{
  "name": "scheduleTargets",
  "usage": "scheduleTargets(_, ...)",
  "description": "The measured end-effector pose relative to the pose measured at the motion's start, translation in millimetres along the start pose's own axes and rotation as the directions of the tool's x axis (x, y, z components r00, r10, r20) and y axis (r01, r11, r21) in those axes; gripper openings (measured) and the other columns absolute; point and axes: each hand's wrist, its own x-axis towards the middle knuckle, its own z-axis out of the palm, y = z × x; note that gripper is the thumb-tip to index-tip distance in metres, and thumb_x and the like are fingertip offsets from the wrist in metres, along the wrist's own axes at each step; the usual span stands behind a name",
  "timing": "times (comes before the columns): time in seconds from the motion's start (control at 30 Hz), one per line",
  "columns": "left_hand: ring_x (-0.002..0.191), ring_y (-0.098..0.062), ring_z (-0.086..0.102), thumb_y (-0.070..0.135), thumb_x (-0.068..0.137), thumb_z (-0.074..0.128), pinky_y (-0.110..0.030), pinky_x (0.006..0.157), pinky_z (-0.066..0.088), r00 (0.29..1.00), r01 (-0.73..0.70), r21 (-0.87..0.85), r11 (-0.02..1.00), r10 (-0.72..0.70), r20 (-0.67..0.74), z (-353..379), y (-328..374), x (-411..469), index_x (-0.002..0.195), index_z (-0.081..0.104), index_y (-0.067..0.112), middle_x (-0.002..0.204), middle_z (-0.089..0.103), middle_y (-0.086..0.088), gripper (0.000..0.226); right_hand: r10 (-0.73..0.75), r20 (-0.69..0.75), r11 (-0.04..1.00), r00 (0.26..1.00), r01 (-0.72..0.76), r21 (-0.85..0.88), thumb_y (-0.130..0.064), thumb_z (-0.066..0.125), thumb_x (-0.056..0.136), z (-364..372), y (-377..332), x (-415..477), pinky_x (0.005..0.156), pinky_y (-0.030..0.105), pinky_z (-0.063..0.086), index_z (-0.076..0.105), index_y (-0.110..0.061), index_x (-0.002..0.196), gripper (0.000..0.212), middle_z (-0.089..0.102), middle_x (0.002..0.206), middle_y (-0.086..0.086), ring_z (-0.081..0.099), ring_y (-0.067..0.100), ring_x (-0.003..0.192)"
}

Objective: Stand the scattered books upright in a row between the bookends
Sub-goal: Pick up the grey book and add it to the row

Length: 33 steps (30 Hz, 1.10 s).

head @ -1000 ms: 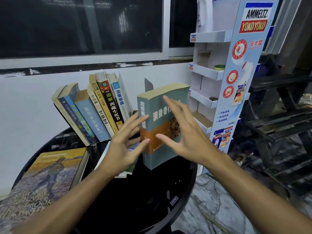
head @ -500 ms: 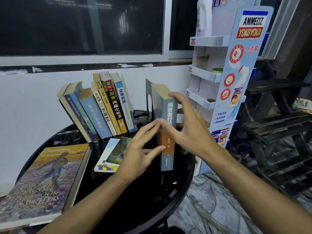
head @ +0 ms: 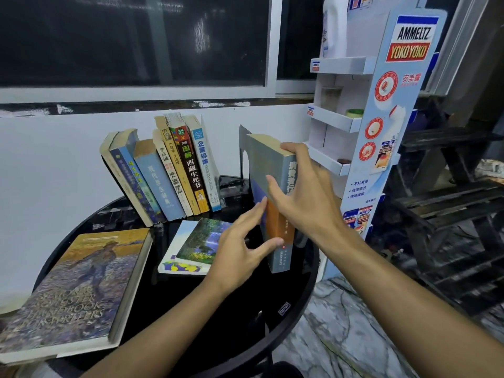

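- While the grey-and-orange book [head: 261, 159] stands upright beside the metal bookend [head: 243, 144], the right hand [head: 305, 197] grips its spine, and the left hand [head: 237, 249] rests spread fingertips low on it.
- A gap separates it from the leaning row [head: 169, 173]; released here, it could topple left onto the flat books [head: 196, 244].
- Its foot sits near the desk [head: 218, 323] rim; a slip on the glossy top might send it off.

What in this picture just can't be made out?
Head view:
- Whatever props the leaning row: hidden behind it.
- Spine title of the grey book: partly under the right hand.
- Corner of the large flat book: cut by the left edge.
- Cover of the bottom thin book: mostly under the green book.
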Motion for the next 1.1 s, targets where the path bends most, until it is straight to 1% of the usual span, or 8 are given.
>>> scheduleTargets(0.17, 0.137, -0.004, 0.048, 0.028, 0.085, 0.078, -0.024, 0.105, 0.049, 1.000, 0.017, -0.104, 0.994, -0.014, 0.025, -3.3, 3.9, -3.0, 0.153, 0.038, 0.033, 0.150, 0.046, 0.021, 0.080, -0.038, -0.045, 0.999, 0.998, 0.038, 0.004, -0.032, 0.069, 0.092, 3.1, -3.1, 0.1, 0.065, 0.037, 0.057, 0.044, -0.023, 0.132, 0.048, 0.072, 0.111, 0.000, 0.068, 0.019, 0.085)
scheduleTargets(0.23, 0.134, -0.001, 0.049, 0.028, 0.089, 0.074, -0.027, 0.101, 0.053, 0.998, 0.030, -0.124, 0.992, -0.023, 0.056, -12.5, 7.1, 0.5, 0.152, 0.040, 0.036, 0.146, 0.048, 0.023, 0.072, -0.049, -0.049, 0.999, 0.998, 0.049, -0.002, -0.032, 0.070, 0.092, 3.5, -1.7, 1.4, 0.064, 0.039, 0.057, 0.044, -0.023, 0.131, 0.047, 0.072, 0.111, 0.001, 0.069, 0.019, 0.085)
scheduleTargets(0.4, 0.132, 0.007, 0.044, 0.031, 0.096, 0.067, -0.027, 0.115, 0.038, 0.990, -0.072, 0.253, 0.965, 0.101, -0.101, -61.8, 9.8, 45.0, 0.150, 0.045, 0.029, 0.143, 0.053, 0.015, 0.059, -0.037, -0.090, 0.999, 0.995, 0.039, 0.021, -0.030, 0.072, 0.090, -0.7, 3.7, 11.7, 0.066, 0.037, 0.057, 0.045, -0.025, 0.129, 0.047, 0.073, 0.101, 0.000, 0.068, 0.020, 0.077)
scheduleTargets(0.6, 0.148, -0.018, 0.025, 0.038, 0.092, 0.069, -0.052, 0.121, 0.013, 0.963, 0.003, 0.712, 0.703, 0.190, -0.192, -124.4, 3.1, 122.4, 0.154, 0.035, 0.031, 0.159, 0.035, 0.005, 0.071, -0.033, -0.137, 0.996, 0.990, 0.044, 0.079, -0.027, 0.074, 0.089, 1.1, -1.1, 22.7, 0.064, 0.031, 0.056, 0.047, -0.024, 0.129, 0.048, 0.074, 0.100, 0.001, 0.069, 0.019, 0.079)
scheduleTargets(0.7, 0.154, -0.020, 0.013, 0.050, 0.088, 0.069, -0.062, 0.119, 0.002, 0.973, 0.084, 0.848, 0.523, 0.141, -0.183, -142.4, -1.5, 147.6, 0.155, 0.031, 0.036, 0.165, 0.025, 0.004, 0.078, -0.053, -0.121, 0.994, 0.991, 0.065, 0.091, -0.028, 0.074, 0.090, 9.4, -2.7, 31.4, 0.060, 0.017, 0.049, 0.047, -0.024, 0.129, 0.048, 0.074, 0.100, 0.001, 0.067, 0.018, 0.076)
scheduleTargets(0.83, 0.155, -0.019, 0.010, 0.060, 0.086, 0.066, -0.070, 0.114, -0.005, 0.981, 0.137, 0.911, 0.388, 0.074, -0.179, -150.3, -9.4, 161.9, 0.155, 0.028, 0.037, 0.165, 0.025, 0.007, 0.082, -0.070, -0.109, 0.993, 0.992, 0.079, 0.083, -0.031, 0.072, 0.090, 22.7, -3.6, 42.0, 0.064, 0.029, 0.053, 0.044, -0.029, 0.129, 0.048, 0.073, 0.101, -0.003, 0.066, 0.018, 0.077)
scheduleTargets(0.97, 0.151, -0.016, 0.024, 0.054, 0.087, 0.069, -0.066, 0.115, 0.001, 0.976, 0.151, 0.905, 0.399, 0.082, -0.199, -149.9, -15.5, 163.5, 0.153, 0.035, 0.032, 0.160, 0.037, 0.009, 0.077, -0.129, -0.104, 0.990, 0.986, 0.135, 0.049, -0.030, 0.070, 0.091, 41.1, -2.9, 58.5, 0.062, 0.025, 0.042, 0.045, -0.025, 0.130, 0.046, 0.071, 0.098, -0.004, 0.056, 0.013, 0.068)
scheduleTargets(1.1, 0.145, -0.017, 0.031, 0.048, 0.084, 0.075, -0.059, 0.116, 0.016, 0.975, 0.132, 0.865, 0.484, 0.095, -0.203, -150.9, -17.0, 165.4, 0.145, 0.044, 0.030, 0.149, 0.049, 0.007, 0.070, -0.156, -0.097, 0.986, 0.983, 0.161, 0.050, -0.029, 0.069, 0.093, 60.0, -1.7, 76.9, 0.065, 0.030, 0.053, 0.044, -0.022, 0.131, 0.046, 0.072, 0.106, 0.000, 0.065, 0.019, 0.077)
